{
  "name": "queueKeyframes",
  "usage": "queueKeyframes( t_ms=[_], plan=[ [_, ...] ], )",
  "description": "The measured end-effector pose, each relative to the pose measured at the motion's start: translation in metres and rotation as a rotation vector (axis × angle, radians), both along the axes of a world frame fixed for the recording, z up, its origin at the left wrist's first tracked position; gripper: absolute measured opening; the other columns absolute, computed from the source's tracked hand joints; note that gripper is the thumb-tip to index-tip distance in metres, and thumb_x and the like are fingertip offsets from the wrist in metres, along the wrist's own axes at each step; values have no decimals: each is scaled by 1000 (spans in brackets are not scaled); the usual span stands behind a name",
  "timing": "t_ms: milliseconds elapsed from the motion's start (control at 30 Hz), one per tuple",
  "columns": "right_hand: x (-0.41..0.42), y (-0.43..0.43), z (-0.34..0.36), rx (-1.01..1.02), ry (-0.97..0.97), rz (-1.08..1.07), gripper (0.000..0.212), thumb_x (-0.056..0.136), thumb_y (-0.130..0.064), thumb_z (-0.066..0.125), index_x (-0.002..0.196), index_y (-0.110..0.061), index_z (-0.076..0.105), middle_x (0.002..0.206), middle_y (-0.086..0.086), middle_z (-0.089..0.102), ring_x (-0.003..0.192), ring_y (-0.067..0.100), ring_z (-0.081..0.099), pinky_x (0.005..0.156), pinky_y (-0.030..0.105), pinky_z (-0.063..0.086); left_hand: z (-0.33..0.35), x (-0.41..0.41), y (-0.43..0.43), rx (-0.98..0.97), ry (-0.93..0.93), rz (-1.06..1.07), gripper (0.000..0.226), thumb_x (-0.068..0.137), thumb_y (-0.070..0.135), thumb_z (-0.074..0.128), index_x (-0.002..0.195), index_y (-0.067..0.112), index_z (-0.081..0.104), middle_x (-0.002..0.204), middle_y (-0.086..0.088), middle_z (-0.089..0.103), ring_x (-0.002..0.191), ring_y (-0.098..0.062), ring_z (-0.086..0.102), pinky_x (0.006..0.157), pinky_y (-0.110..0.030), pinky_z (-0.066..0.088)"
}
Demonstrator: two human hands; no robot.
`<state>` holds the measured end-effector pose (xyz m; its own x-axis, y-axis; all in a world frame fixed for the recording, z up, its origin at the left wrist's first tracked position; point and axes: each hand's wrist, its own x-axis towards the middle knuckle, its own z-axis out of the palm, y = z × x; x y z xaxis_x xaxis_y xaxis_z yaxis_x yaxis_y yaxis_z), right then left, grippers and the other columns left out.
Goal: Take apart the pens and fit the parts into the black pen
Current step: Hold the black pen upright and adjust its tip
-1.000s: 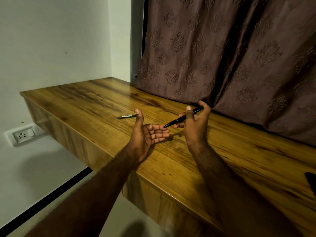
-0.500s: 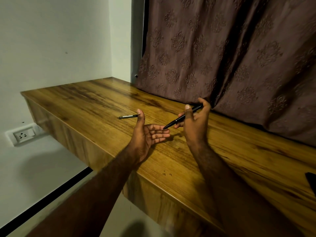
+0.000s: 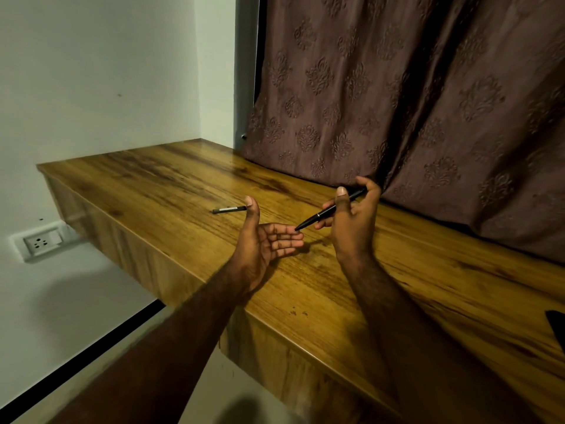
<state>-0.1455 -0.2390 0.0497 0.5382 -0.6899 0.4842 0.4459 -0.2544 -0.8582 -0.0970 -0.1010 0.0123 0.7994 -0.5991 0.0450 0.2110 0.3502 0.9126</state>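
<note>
Over the wooden counter (image 3: 397, 289) the left grip (image 3: 263, 240) lies open, palm up, the right grip (image 3: 351, 221) pinches the black pen (image 3: 324, 213) with its tip down at the left grip, and farther back a second pen (image 3: 229, 209) lies flat on the counter.

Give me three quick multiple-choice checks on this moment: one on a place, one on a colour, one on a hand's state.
1. The loose pen lies:
A on the floor
B on the desk, beyond the left hand
C hanging off the desk edge

2. The curtain is:
A brown
B blue
C white

3. The left hand is:
A a fist
B gripping a pen
C open, palm up, empty

Answers:
1 B: it rests flat on the wood.
2 A: the patterned fabric is brown.
3 C: its fingers are extended with nothing in them, while the right hand grips the black pen.
</note>
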Motion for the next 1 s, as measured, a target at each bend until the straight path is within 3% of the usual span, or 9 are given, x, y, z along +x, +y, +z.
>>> queueKeyframes(
  t_ms=[167,467,1000],
  plan=[
    [-1,-2,-3,63,-54,-52,40,101,-8,44,138,-14,29,73,1,61,48,5,61,42,31,53,0,1,-1,12,7,5,106,71,81,14,101,-6,65,104,-26,69,99,-34,66,98,-44,46],
    [-1,-7,-3,76,-83,-133,40,102,-10,45,138,-12,30,74,4,61,46,5,60,44,35,54,1,1,0,12,21,55,100,84,75,7,102,-6,64,104,-24,68,98,-32,66,88,-37,50],
    [-5,0,-5,-158,-167,-149,24,103,-13,40,125,-19,32,76,10,61,45,17,58,43,29,52,-1,2,-3,21,20,101,96,85,73,10,103,-5,63,107,-26,66,102,-35,64,92,-40,49]
  ],
)
